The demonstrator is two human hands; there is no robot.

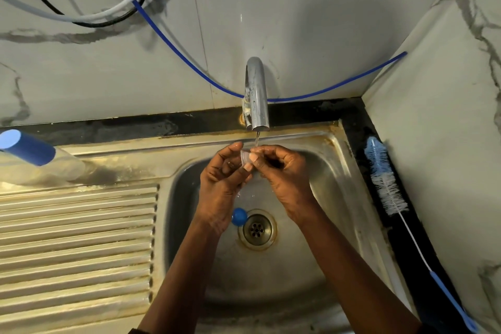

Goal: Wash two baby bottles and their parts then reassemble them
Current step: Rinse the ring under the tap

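Over the steel sink basin, my left hand and my right hand together hold a small clear silicone teat under a thin stream of water from the chrome tap. Fingers of both hands pinch the teat. A blue bottle part lies in the basin beside the drain, partly hidden by my left wrist. A clear baby bottle with a blue cap lies on its side at the back left of the drainboard.
A blue-and-white bottle brush lies along the black ledge right of the sink. The ribbed drainboard fills the left side. Blue, white and black hoses hang on the marble wall behind the tap.
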